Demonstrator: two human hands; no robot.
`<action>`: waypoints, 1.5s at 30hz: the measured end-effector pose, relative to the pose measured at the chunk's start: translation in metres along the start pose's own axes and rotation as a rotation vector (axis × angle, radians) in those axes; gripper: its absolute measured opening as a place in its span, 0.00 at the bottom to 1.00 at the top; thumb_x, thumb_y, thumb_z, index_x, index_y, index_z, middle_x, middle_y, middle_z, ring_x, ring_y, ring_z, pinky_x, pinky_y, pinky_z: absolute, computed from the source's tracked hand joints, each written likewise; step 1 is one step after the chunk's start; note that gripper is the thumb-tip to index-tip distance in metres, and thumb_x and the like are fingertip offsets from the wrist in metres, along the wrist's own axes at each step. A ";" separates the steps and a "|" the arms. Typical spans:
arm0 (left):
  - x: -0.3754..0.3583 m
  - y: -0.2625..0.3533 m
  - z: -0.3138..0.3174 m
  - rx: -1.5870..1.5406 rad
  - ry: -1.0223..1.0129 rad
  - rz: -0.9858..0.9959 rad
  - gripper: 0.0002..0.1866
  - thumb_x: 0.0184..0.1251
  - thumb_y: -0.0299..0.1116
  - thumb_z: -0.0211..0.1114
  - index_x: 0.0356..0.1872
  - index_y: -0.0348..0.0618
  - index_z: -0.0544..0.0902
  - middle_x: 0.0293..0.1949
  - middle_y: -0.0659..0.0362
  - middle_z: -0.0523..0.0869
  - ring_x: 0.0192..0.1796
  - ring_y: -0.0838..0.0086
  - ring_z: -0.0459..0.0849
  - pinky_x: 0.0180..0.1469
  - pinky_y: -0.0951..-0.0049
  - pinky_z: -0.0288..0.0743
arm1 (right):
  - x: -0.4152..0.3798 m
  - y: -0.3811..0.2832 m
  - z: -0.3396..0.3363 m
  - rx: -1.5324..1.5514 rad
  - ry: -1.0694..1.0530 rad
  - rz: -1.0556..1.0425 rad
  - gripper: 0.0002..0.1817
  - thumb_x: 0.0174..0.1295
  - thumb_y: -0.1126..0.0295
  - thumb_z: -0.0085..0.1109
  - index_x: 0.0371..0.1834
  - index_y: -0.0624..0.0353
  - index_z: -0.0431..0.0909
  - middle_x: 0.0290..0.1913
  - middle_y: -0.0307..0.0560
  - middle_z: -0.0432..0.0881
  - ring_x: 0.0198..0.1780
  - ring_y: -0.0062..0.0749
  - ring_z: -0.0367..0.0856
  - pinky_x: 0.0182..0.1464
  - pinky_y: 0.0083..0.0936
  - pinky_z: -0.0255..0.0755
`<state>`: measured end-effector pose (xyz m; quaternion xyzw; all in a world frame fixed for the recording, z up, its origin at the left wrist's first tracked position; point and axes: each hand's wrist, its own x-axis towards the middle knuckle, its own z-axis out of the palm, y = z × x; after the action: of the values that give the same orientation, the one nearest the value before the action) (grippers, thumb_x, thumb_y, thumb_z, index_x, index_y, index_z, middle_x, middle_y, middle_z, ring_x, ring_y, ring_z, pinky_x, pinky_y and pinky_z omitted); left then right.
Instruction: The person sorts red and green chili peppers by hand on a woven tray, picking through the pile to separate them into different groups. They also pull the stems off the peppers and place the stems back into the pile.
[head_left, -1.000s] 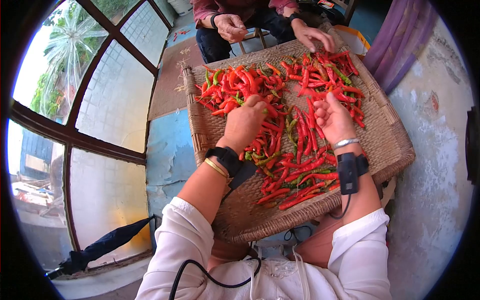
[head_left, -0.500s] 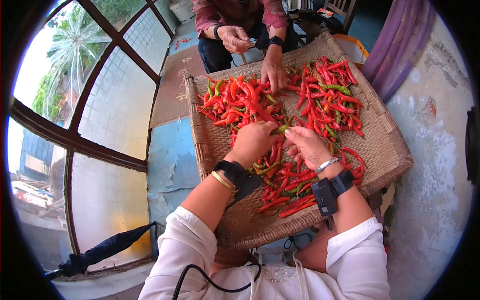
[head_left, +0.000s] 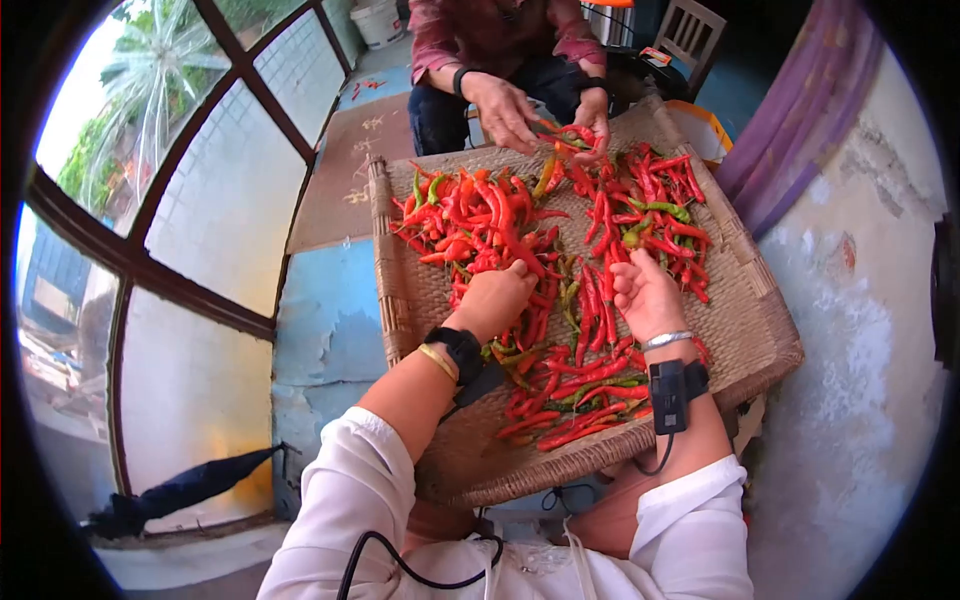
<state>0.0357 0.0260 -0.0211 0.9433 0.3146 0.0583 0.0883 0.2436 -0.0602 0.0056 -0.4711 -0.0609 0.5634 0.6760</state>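
A woven tray (head_left: 735, 330) holds heaps of chili peppers. My left hand (head_left: 497, 298) is closed at the near edge of the left heap of red chili peppers (head_left: 480, 215). Its fingertips are turned away among the peppers, so what they hold, if anything, is hidden. My right hand (head_left: 650, 297), fingers curled, is over the near side of the right heap of chili peppers (head_left: 665, 185). A greenish chili pepper (head_left: 632, 238) shows at its thumb and fingertips. Closer to me lies a loose heap of red and green chili peppers (head_left: 590, 385).
Across the tray, another person's hands (head_left: 505, 110) hold several chili peppers (head_left: 570, 138). A window (head_left: 200, 200) runs along the left, with a dark folded umbrella (head_left: 185, 495) below it. At right are a purple curtain (head_left: 800, 100) and a worn wall (head_left: 850, 330).
My hands have moved apart. The right has gone right with the greenish pepper; the left has dropped slightly toward the left heap. The other person's hands have lifted chili peppers off the tray.
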 end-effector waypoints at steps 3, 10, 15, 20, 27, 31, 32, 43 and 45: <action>0.011 -0.004 0.006 0.176 -0.068 0.011 0.09 0.52 0.30 0.57 0.36 0.44 0.77 0.36 0.56 0.74 0.31 0.62 0.80 0.29 0.63 0.75 | -0.005 0.006 0.015 -0.117 -0.085 -0.016 0.14 0.61 0.61 0.52 0.44 0.58 0.70 0.26 0.41 0.79 0.21 0.18 0.76 0.18 0.14 0.67; 0.007 -0.004 -0.010 0.113 0.049 -0.014 0.05 0.54 0.31 0.57 0.31 0.44 0.77 0.32 0.56 0.77 0.28 0.62 0.80 0.28 0.63 0.75 | -0.011 0.022 0.023 -0.542 -0.341 0.139 0.15 0.61 0.58 0.50 0.36 0.60 0.74 0.24 0.38 0.78 0.20 0.15 0.73 0.17 0.12 0.64; 0.007 0.012 -0.030 -0.211 0.115 -0.134 0.09 0.55 0.35 0.60 0.31 0.41 0.76 0.26 0.52 0.81 0.30 0.58 0.81 0.31 0.63 0.74 | -0.028 0.032 0.040 -0.694 -0.346 0.120 0.14 0.60 0.58 0.52 0.35 0.59 0.74 0.22 0.37 0.76 0.17 0.15 0.71 0.15 0.12 0.62; 0.009 0.021 -0.025 -0.466 0.198 0.190 0.08 0.56 0.33 0.59 0.33 0.41 0.77 0.31 0.54 0.81 0.34 0.59 0.80 0.34 0.65 0.74 | -0.010 0.032 0.029 -0.524 -0.186 -0.015 0.12 0.59 0.60 0.53 0.32 0.59 0.74 0.18 0.37 0.74 0.13 0.15 0.66 0.14 0.13 0.60; 0.013 -0.005 -0.010 0.110 0.184 -0.092 0.18 0.52 0.31 0.58 0.47 0.44 0.73 0.48 0.60 0.73 0.36 0.66 0.81 0.31 0.68 0.76 | 0.006 -0.022 0.002 -0.154 -0.119 -0.165 0.11 0.57 0.60 0.56 0.30 0.56 0.74 0.20 0.38 0.77 0.16 0.17 0.71 0.16 0.13 0.62; 0.016 -0.007 -0.004 0.264 0.104 -0.054 0.18 0.53 0.28 0.55 0.48 0.43 0.72 0.42 0.57 0.73 0.30 0.64 0.80 0.27 0.66 0.75 | 0.005 -0.027 -0.002 0.082 -0.042 -0.090 0.13 0.58 0.58 0.55 0.32 0.57 0.75 0.26 0.39 0.81 0.24 0.18 0.77 0.23 0.16 0.68; 0.016 -0.006 -0.003 0.304 0.060 -0.060 0.18 0.53 0.27 0.54 0.49 0.43 0.72 0.39 0.57 0.72 0.28 0.64 0.80 0.26 0.65 0.74 | 0.004 -0.024 -0.004 0.060 -0.038 -0.009 0.13 0.59 0.58 0.55 0.31 0.57 0.75 0.27 0.39 0.81 0.25 0.19 0.77 0.24 0.17 0.69; 0.013 0.007 -0.016 0.009 0.168 -0.102 0.08 0.53 0.32 0.57 0.34 0.42 0.78 0.35 0.55 0.82 0.30 0.64 0.82 0.27 0.66 0.75 | -0.015 0.028 0.027 -0.546 -0.347 0.213 0.16 0.61 0.56 0.50 0.35 0.59 0.74 0.24 0.39 0.78 0.21 0.17 0.75 0.16 0.12 0.64; 0.010 0.019 -0.024 -0.194 0.195 -0.118 0.09 0.54 0.34 0.57 0.35 0.42 0.78 0.30 0.53 0.81 0.30 0.60 0.81 0.29 0.63 0.74 | -0.019 0.032 0.034 -0.612 -0.338 0.237 0.17 0.61 0.54 0.50 0.34 0.59 0.74 0.23 0.38 0.77 0.21 0.17 0.74 0.16 0.12 0.63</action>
<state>0.0509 0.0201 0.0069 0.9001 0.3693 0.1747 0.1514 0.1932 -0.0588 0.0104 -0.5555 -0.2827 0.6632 0.4142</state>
